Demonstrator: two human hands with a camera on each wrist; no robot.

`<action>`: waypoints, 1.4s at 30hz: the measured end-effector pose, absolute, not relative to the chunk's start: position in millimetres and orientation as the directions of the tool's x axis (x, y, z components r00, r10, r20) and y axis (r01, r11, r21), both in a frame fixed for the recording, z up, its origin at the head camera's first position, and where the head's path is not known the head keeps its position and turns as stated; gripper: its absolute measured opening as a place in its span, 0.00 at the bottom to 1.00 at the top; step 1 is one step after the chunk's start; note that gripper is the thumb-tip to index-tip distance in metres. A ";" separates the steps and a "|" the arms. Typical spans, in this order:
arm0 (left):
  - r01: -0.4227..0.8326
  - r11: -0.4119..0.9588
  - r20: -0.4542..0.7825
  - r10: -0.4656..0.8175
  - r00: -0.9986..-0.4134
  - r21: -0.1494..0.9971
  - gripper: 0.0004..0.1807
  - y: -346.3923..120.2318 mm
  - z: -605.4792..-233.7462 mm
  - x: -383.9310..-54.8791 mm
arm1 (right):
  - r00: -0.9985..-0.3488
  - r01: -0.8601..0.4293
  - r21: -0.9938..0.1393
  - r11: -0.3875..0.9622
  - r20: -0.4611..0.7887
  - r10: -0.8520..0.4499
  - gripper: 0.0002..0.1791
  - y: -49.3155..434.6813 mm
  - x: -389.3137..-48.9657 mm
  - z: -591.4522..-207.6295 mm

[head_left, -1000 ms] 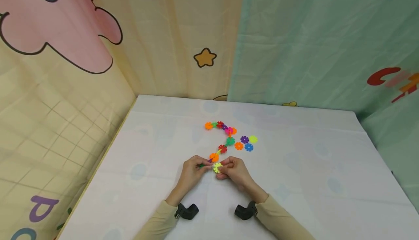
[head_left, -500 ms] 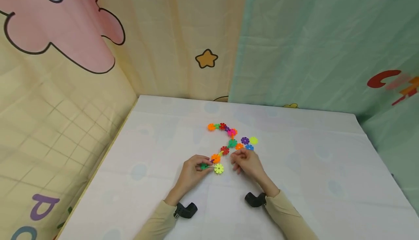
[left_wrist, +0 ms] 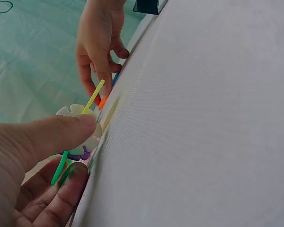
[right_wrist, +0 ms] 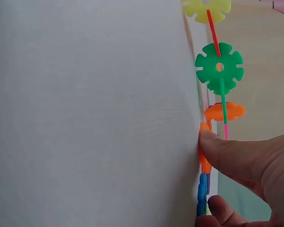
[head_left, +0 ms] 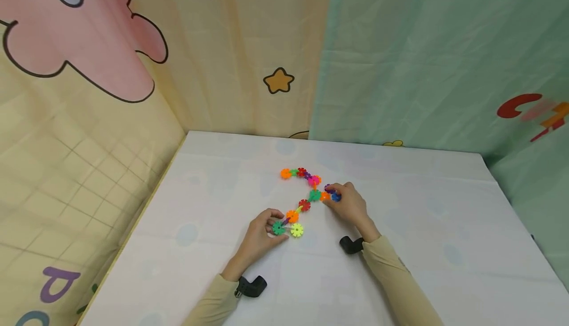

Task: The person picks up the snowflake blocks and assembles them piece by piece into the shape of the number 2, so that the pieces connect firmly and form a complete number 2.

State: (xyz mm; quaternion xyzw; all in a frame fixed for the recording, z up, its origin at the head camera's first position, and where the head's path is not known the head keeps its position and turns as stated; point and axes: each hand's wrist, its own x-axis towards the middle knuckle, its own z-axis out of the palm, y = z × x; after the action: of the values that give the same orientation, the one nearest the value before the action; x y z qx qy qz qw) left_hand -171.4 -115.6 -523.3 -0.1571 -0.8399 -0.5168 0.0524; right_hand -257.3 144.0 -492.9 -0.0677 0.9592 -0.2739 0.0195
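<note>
Flower-shaped plastic snowflake discs, slotted together, form a curved chain (head_left: 315, 195) on the table. At its near end are a green disc (head_left: 278, 228), a white disc seen edge-on in the head view, and a yellow disc (head_left: 297, 230). My left hand (head_left: 259, 234) lies around this end, thumb and fingers parted on either side of the green disc. In the left wrist view the white disc (left_wrist: 75, 109) shows behind the thumb. My right hand (head_left: 351, 205) pinches a loose orange disc (right_wrist: 206, 161). Beside it lie a blue disc (right_wrist: 202, 191) and a purple disc (head_left: 329, 188).
White patterned cloth covers the table (head_left: 435, 247). Printed curtains (head_left: 240, 49) stand behind it and along its sides. A black wrist camera (head_left: 252, 286) sits at the left cuff, another (head_left: 351, 245) at the right.
My right hand has let go of the chain's yellow disc and moved right and away to the loose discs. My left thumb and fingers have spread apart at the chain's end.
</note>
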 end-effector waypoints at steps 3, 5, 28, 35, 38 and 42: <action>0.307 0.415 0.242 0.202 -0.949 0.857 0.23 -114.5 -524.1 -171.4 | -0.990 -0.115 -0.526 0.843 -0.010 -0.141 0.17 150.0 -259.1 -490.6; 0.304 0.413 0.244 0.191 -0.951 0.859 0.21 -113.9 -524.6 -171.3 | -0.989 -0.110 -0.528 0.842 -0.023 -0.144 0.16 155.9 -260.4 -488.2; 0.282 0.402 0.261 0.108 -0.959 0.871 0.19 -112.5 -528.1 -162.4 | -0.978 -0.203 -0.592 0.780 0.089 -0.187 0.07 167.4 -278.3 -494.7; 0.284 0.384 0.255 0.127 -0.959 0.878 0.19 -110.6 -530.5 -164.4 | -0.912 -0.406 -0.327 0.853 0.091 -0.399 0.20 148.3 -289.1 -496.8; 0.292 0.377 0.259 0.138 -0.956 0.879 0.19 -108.5 -531.8 -165.3 | -0.913 -0.399 -0.252 0.882 0.016 -0.408 0.22 146.7 -289.9 -495.3; 0.302 0.378 0.271 0.133 -0.953 0.875 0.19 -106.4 -530.3 -166.5 | -0.919 -0.385 -0.194 0.903 -0.014 -0.394 0.21 151.6 -287.2 -489.5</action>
State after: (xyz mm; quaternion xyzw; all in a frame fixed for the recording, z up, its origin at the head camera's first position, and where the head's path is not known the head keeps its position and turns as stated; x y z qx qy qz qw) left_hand -166.5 -106.4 -530.3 -0.1315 -0.8263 -0.5422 0.0778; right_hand -287.2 151.6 -489.5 -0.1998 0.9750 -0.0939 0.0265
